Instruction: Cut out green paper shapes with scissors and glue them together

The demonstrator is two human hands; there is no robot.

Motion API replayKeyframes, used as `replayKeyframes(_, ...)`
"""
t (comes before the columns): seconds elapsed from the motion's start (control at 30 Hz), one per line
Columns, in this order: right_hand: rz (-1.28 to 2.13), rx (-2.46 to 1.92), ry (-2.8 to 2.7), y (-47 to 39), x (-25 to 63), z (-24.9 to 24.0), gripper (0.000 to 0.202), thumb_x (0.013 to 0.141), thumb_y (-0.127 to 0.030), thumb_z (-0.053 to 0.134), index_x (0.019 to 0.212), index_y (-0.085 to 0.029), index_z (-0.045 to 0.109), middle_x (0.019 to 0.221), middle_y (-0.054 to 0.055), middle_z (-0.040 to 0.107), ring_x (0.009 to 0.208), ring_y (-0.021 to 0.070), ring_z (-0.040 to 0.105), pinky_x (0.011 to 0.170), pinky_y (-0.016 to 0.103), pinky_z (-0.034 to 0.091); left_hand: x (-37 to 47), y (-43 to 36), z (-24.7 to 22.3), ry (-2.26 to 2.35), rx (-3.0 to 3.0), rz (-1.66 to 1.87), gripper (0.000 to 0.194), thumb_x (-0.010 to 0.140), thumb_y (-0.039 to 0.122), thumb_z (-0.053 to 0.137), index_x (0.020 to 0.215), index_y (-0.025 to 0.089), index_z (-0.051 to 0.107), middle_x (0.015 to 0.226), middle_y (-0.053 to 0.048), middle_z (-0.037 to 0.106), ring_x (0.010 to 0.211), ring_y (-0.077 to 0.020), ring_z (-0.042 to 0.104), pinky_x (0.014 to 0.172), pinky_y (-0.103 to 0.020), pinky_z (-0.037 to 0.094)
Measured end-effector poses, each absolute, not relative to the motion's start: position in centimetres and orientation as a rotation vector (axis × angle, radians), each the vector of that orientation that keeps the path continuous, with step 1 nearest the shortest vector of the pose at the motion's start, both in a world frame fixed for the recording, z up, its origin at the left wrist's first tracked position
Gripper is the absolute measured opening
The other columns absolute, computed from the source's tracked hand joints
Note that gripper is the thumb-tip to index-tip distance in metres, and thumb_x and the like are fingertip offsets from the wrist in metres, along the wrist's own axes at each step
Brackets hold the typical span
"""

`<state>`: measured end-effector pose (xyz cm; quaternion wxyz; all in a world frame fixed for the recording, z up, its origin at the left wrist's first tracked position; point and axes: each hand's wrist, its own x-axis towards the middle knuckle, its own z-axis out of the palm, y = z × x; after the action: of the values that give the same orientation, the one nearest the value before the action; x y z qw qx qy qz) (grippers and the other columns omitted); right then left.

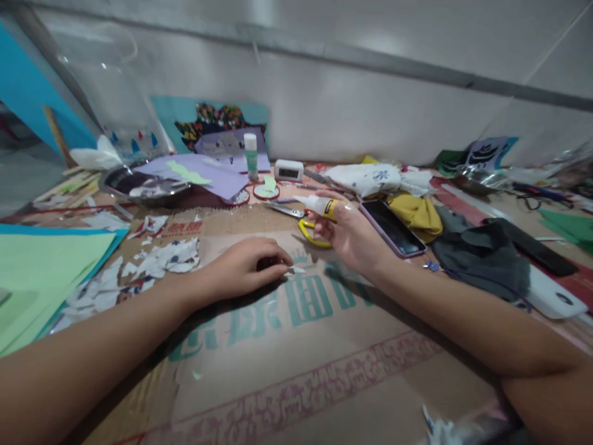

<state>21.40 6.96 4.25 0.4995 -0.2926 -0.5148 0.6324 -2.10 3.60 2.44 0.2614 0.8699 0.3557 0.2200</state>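
Observation:
My right hand [349,235] is closed around a small glue bottle [319,205] with a yellow label. The bottle lies nearly level, its white nozzle pointing left. Lower and to the left, my left hand [252,266] rests over the printed cardboard [259,377], thumb and fingers pinched together. A small whitish scrap [297,270] shows at its fingertips. Behind my right hand's fingers lie scissors [311,235] with yellow handles, partly hidden, blades toward the left.
Torn paper scraps [171,256] and green sheets [50,259] lie at left. Behind stand a metal bowl [139,191], a glue stick [251,156] and a small digital clock [289,170]. A phone [393,228], yellow cloth [414,216] and dark cloth [482,253] lie at right.

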Motion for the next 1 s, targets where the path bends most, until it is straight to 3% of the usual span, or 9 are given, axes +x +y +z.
replayKeyframes(0.13, 1.505, -0.734, -1.273, 7.3, 22.6, 6.4, 0.042, 0.085, -0.048, 0.073, 0.122, -0.030, 0.063, 0.107, 0.002, 0.069, 0.077, 0.0155, 0.064, 0.077, 0.032, 0.056, -1.9, 3.4, 2.5, 1.056, 2.313, 0.585, 0.038, 0.095, 0.041, 0.059, 0.124, 0.018, 0.068, 0.091, -0.005, 0.073, 0.080, -0.0196, 0.066, 0.076, -0.030, 0.048)
replayKeyframes(0.23, 1.393, -0.809, -1.391, 7.7, 23.8, 7.3, 0.050, 0.081, -0.038, 0.079, 0.127, -0.027, 0.062, 0.109, 0.003, 0.069, 0.086, 0.0178, 0.067, 0.089, 0.036, 0.055, -1.8, 3.4, 2.4, 1.060, 2.344, 0.582, 0.033, 0.093, 0.040, 0.061, 0.117, 0.018, 0.071, 0.091, -0.005, 0.073, 0.081, -0.0205, 0.066, 0.077, -0.031, 0.047)
replayKeyframes(0.37, 1.168, -0.880, -1.559, 9.6, 24.9, 7.1, 0.047, 0.081, -0.043, 0.080, 0.119, -0.021, 0.062, 0.112, 0.008, 0.072, 0.104, 0.0233, 0.069, 0.102, 0.042, 0.051, -1.8, 3.4, 2.4, 1.040, 2.381, 0.569, 0.026, 0.093, 0.038, 0.062, 0.107, 0.019, 0.074, 0.094, -0.006, 0.073, 0.085, -0.0218, 0.066, 0.080, -0.033, 0.046)
replayKeyframes(0.53, 0.961, -1.106, -1.636, 14.8, 24.5, 6.6, 0.039, 0.078, -0.034, 0.079, 0.106, -0.020, 0.055, 0.107, 0.011, 0.076, 0.106, 0.0253, 0.072, 0.099, 0.046, 0.054, -1.8, 3.5, 2.2, 1.030, 2.392, 0.580, 0.023, 0.093, 0.037, 0.062, 0.105, 0.020, 0.074, 0.092, -0.005, 0.073, 0.084, -0.0215, 0.065, 0.079, -0.032, 0.046)
replayKeyframes(0.8, 0.721, -1.348, -1.702, 23.1, 18.7, 4.9, 0.040, 0.079, -0.012, 0.076, 0.114, -0.015, 0.056, 0.110, 0.010, 0.073, 0.104, 0.0227, 0.070, 0.096, 0.040, 0.055, -1.8, 3.8, 2.0, 1.026, 2.301, 0.635, 0.026, 0.094, 0.033, 0.056, 0.108, 0.020, 0.073, 0.109, -0.007, 0.078, 0.100, -0.0230, 0.070, 0.090, -0.033, 0.049)
replayKeyframes(1.0, 0.678, -1.411, -1.836, 23.6, 16.9, 2.3, 0.030, 0.085, -0.020, 0.078, 0.111, -0.013, 0.063, 0.105, 0.007, 0.071, 0.093, 0.0197, 0.068, 0.088, 0.039, 0.056, -1.8, 3.7, 2.2, 1.025, 2.314, 0.652, 0.025, 0.093, 0.032, 0.057, 0.107, 0.021, 0.074, 0.108, -0.007, 0.079, 0.098, -0.0233, 0.071, 0.088, -0.034, 0.051)
